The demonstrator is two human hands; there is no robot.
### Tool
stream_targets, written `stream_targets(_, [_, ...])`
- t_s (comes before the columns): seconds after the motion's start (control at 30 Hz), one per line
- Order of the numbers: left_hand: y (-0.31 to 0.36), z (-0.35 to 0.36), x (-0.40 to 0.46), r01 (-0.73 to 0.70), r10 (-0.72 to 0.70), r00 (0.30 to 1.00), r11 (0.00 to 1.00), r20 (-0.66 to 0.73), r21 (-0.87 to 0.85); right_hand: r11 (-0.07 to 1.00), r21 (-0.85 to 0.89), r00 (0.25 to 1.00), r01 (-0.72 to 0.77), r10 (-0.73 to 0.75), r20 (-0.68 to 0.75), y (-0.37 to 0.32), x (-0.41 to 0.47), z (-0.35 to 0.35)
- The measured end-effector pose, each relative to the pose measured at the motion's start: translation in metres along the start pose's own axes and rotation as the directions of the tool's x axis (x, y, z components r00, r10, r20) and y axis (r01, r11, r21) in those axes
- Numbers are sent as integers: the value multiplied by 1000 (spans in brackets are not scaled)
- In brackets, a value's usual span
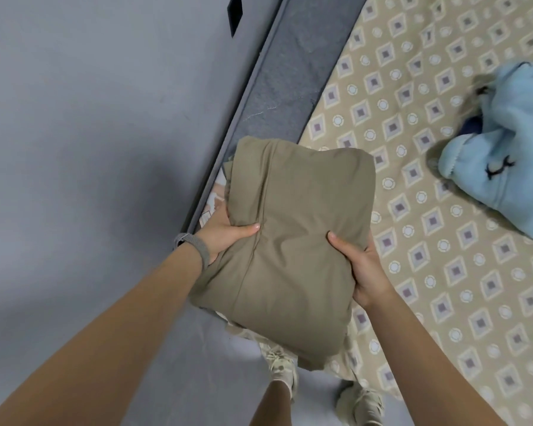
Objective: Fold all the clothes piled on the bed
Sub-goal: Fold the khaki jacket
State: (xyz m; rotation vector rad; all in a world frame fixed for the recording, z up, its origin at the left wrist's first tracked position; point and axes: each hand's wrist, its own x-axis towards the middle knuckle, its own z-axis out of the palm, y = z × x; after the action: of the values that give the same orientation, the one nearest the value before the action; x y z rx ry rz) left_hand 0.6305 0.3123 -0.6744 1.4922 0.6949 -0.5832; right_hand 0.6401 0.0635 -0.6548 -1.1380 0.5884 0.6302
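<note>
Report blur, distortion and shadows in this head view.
Head view: wide-angle bend curves the bed frame and stretches both forearms; the light blue garment at right is slightly soft; the folded khaki garment, left hand and right hand are sharp; even light, a soft shadow on the floor.

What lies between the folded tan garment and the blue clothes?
Only bare patterned bedsheet separates the tan garment from the blue clothes, seen in the head view.
</note>
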Motion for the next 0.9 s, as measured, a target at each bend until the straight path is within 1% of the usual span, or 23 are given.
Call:
stream_targets(0.07, [4, 5, 1, -5, 10, 998, 998, -68, 70, 999, -53, 1000, -4, 4, 5, -8, 2, 2])
stream_targets(0.1, [7, 8, 1, -30, 47, 991, 990, -123, 135, 996, -93, 1000, -7, 8, 7, -14, 3, 0])
stream_targets(0.13, [12, 11, -3, -65, 112, 975, 970, -191, 236, 986, -164, 1000, -7, 9, 7, -22, 4, -2])
stream_targets(0.17, [17, 14, -8, -94, 198, 945, 927, -259, 364, 961, -276, 1000, 5, -8, -12, -31, 5, -3])
stream_targets(0.2, [23, 17, -15, -119, 303, 904, 856, -302, 504, 911, -410, 996, 29, -60, -63, -38, 7, -4])
stream_targets(0.23, [27, 20, -22, -145, 407, 862, 768, -302, 624, 840, -537, 976, 73, -171, -134, -45, 9, -5])
stream_targets(0.27, [32, 22, -31, -185, 496, 831, 674, -253, 715, 748, -648, 923, 147, -339, -182, -51, 10, -5])
stream_targets(0.3, [33, 25, -38, -232, 560, 809, 584, -178, 778, 606, -748, 829, 273, -542, -136, -55, 11, -3])
stream_targets(0.33, [29, 29, -43, -268, 595, 797, 504, -105, 821, 391, -821, 710, 415, -703, 25, -58, 12, 0])
stream_targets(0.37, [23, 34, -48, -287, 612, 790, 435, -46, 853, 141, -840, 601, 524, -760, 247, -60, 14, 5])
stream_targets(0.4, [12, 41, -53, -279, 610, 792, 376, -9, 884, -80, -802, 525, 591, -717, 458, -61, 17, 11])
stream_targets(0.43, [-1, 47, -58, -258, 596, 803, 327, 13, 909, -227, -758, 506, 611, -625, 595, -60, 21, 16])
stream_targets(0.47, [-16, 51, -62, -220, 566, 824, 300, 12, 928, -306, -749, 538, 588, -543, 645, -59, 26, 21])
stream_targets(0.5, [-30, 54, -67, -176, 529, 849, 291, -5, 941, -348, -769, 598, 537, -485, 638, -59, 31, 24])
stream_targets(0.57, [-56, 51, -71, -65, 433, 898, 305, -78, 950, -413, -812, 721, 414, -396, 569, -57, 46, 20])
stream_targets(0.63, [-71, 45, -70, 45, 334, 925, 374, -180, 926, -418, -839, 804, 348, -327, 496, -55, 58, 12])
stream_targets(0.7, [-77, 44, -66, 101, 270, 933, 436, -237, 894, -389, -863, 834, 324, -313, 454, -51, 66, 7])
stream_targets(0.83, [-79, 50, -60, 107, 288, 925, 431, -249, 896, -340, -888, 829, 308, -363, 426, -42, 71, 1])
stream_targets(0.9, [-80, 50, -59, 112, 293, 921, 430, -256, 896, -308, -897, 833, 317, -362, 418, -42, 70, 0])
